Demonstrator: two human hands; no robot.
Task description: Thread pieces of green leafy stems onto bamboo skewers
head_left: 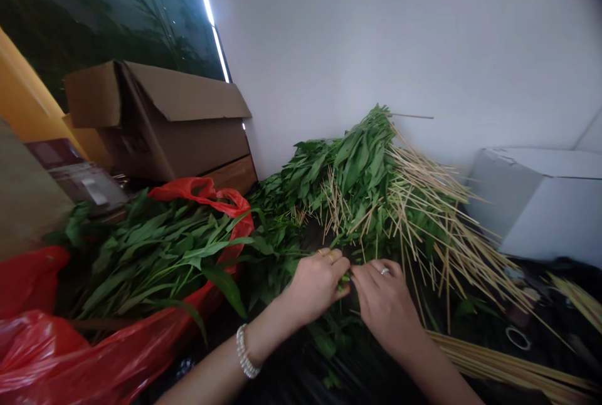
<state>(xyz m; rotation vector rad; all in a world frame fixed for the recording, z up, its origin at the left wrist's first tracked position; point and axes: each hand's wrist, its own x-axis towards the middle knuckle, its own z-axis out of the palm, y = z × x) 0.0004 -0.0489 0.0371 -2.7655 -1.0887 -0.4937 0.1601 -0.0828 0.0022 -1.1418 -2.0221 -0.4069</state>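
My left hand (320, 283), with rings and a pearl bracelet, is closed around a small bit of green leaves (345, 281). Against it, my right hand (385, 301) pinches with fingers together; what lies between them is too hidden to name. Just beyond both hands rises a heap of green leaves (362, 151) threaded on thin wooden skewers (423, 185), whose bare ends fan out to the right. To the left of my hands, a red plastic bag (113, 361) lies open, full of loose long green leaves (160, 248).
More bare sticks (498, 361) lie at the lower right, near a roll of tape (518, 338). A white box (545, 198) stands at the right against the wall. An open cardboard box (179, 142) sits at the back left, behind the red bag.
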